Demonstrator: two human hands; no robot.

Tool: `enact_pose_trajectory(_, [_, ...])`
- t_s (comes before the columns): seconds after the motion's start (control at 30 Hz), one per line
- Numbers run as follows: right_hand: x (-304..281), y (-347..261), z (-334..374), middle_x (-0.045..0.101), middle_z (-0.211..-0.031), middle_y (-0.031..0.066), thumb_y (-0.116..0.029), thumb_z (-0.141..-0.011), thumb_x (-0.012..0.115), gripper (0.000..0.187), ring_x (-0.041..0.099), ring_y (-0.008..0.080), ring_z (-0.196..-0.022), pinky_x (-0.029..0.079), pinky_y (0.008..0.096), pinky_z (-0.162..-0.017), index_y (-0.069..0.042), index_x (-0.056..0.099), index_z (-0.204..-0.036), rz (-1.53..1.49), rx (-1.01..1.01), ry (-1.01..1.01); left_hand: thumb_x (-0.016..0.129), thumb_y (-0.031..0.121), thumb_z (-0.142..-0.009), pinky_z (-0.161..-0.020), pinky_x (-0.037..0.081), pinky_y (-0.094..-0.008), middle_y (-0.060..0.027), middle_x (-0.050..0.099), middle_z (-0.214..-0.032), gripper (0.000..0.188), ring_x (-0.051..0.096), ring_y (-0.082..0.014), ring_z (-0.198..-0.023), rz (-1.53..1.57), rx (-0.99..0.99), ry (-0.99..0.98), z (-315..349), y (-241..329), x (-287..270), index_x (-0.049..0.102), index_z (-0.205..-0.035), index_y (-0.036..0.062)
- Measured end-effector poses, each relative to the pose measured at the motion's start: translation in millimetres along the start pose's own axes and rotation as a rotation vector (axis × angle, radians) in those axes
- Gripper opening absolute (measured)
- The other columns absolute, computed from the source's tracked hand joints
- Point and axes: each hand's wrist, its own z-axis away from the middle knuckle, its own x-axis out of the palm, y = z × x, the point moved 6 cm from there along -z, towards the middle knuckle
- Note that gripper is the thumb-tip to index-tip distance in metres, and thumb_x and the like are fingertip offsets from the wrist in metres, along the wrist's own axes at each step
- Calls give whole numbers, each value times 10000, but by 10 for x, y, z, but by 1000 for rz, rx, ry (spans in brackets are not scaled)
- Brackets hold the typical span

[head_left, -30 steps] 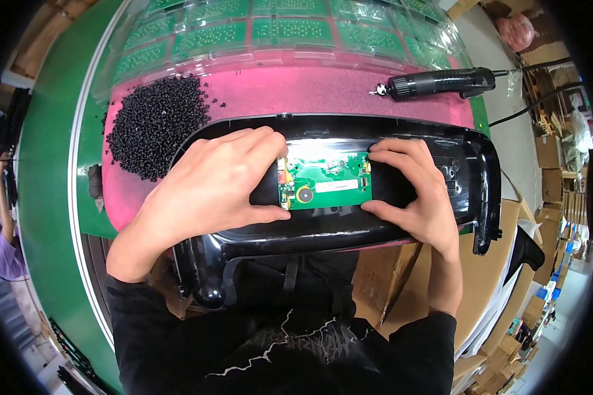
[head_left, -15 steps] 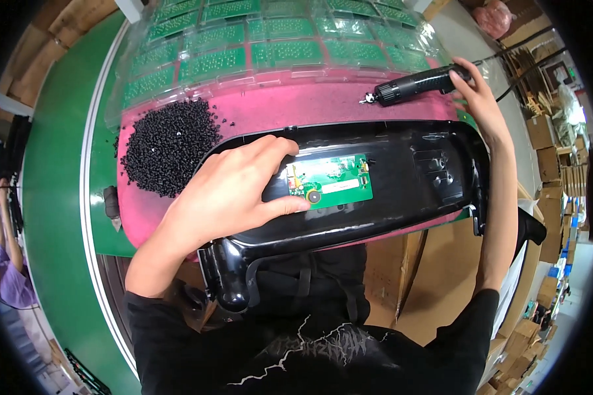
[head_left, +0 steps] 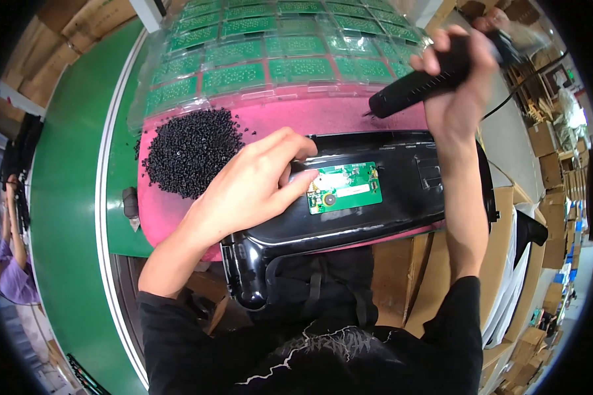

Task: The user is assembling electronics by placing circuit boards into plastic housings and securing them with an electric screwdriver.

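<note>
right hand [head_left: 458, 105] gripping cylindrical driver [head_left: 402, 93], left hand [head_left: 257, 178], digits parted, over glossy shell [head_left: 402, 178]

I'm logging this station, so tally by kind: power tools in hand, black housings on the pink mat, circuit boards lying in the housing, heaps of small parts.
Power tool: 1
Black housing: 1
Circuit board: 1
Heap of small black parts: 1
Total: 4
</note>
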Motion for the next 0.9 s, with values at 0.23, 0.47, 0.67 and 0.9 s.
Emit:
enact_pose_trajectory(0.23, [683,-386,502,481,-888,31,-405,-858,647,432,445,95,-574,379,276,-616,-62,470,-1054,-466,64,-190,536,108,-987,-731,500,-292,-107,657,-1009,209,632,-193,-869,376,191,-31,-45,67,-65,626,-1116,-30])
enact_pose_trajectory(0.47, [786,-418,619,525,-828,-1,-367,-822,692,381,501,82,-527,420,265,-573,-92,488,-989,-456,84,-324,621,70,-937,-760,512,-303,-104,682,-991,181,652,-183,-851,672,91,-197,21,46,34,650,-1070,-49])
enact_pose_trajectory(0.67, [861,-417,735,527,-842,-5,-426,-828,690,423,520,78,-518,418,268,-570,-102,484,-1004,-304,70,-380,723,-34,-788,-790,549,-318,-138,729,-917,145,697,-212,-861,526,178,57,-2,50,-58,717,-932,-56])
enact_pose_trajectory(0.9, [770,-474,823,527,-842,5,-437,-821,702,458,527,79,-513,412,262,-553,-92,471,-1015,-202,33,-287,663,-71,-831,-761,570,-293,-126,738,-844,92,721,-189,-819,509,88,207,-9,-1,-162,714,-907,-61])
